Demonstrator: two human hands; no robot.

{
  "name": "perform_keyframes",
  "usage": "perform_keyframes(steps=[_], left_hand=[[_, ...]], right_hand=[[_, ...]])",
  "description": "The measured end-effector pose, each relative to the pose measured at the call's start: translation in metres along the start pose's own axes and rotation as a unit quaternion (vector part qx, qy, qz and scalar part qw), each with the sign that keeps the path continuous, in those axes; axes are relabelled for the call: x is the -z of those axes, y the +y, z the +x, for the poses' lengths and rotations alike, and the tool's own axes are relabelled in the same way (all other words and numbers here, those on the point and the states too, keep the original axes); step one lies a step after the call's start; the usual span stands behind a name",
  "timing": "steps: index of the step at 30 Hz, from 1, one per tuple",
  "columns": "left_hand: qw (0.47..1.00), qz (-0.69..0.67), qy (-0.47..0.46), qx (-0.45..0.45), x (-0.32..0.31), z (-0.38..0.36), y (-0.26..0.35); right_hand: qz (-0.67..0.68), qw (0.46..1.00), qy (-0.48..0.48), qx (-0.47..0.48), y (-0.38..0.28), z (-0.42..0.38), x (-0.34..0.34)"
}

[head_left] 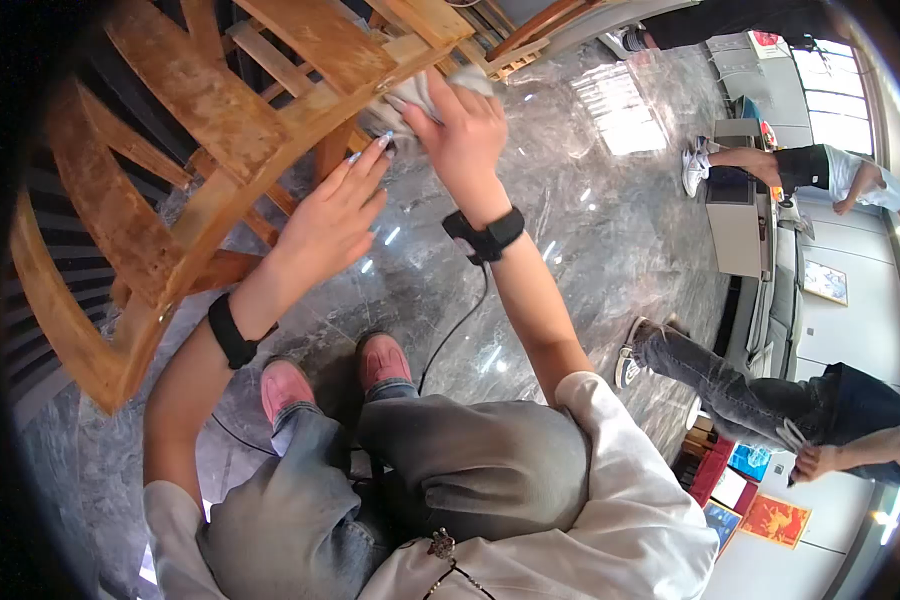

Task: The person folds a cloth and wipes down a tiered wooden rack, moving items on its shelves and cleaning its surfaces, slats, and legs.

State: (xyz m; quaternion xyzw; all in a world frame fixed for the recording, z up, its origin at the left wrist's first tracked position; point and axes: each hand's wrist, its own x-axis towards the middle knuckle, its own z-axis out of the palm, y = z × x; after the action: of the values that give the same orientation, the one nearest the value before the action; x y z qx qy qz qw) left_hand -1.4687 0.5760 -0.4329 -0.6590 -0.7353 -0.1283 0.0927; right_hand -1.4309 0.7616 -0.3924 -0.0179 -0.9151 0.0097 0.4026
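Note:
A light grey cloth (410,108) lies against the edge of a wooden piece of furniture (230,190) with curved slats. My right hand (462,130) is closed on the cloth near the top of the wooden rail. Just below and to the left, my left hand (332,222) reaches toward the same rail, its fingers stretched out beside the cloth and nothing seen in it. Black bands with cables sit on both wrists. The slats show worn, blotchy brown patches.
Glossy grey marble floor (550,260) lies below, with my pink shoes (382,362) on it. Two people stand at the right, one in shorts (808,167), one in dark jeans (740,392). A grey sofa (785,300) and framed pictures (774,520) are beyond.

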Motion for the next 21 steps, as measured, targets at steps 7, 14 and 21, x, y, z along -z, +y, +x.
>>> perform_keyframes(steps=[7,14,21], left_hand=[[0.985,-0.166,0.052,0.015,0.016,-0.007,0.006],[0.96,-0.275,0.047,-0.004,0.001,-0.063,0.02],[0.955,-0.259,-0.026,0.14,-0.012,-0.098,0.025]], right_hand=[[0.035,0.988,-0.013,-0.152,0.018,-0.07,0.009],[0.031,0.927,-0.077,-0.366,0.021,-0.082,0.0],[0.104,0.979,-0.103,-0.143,-0.022,-0.121,-0.059]])
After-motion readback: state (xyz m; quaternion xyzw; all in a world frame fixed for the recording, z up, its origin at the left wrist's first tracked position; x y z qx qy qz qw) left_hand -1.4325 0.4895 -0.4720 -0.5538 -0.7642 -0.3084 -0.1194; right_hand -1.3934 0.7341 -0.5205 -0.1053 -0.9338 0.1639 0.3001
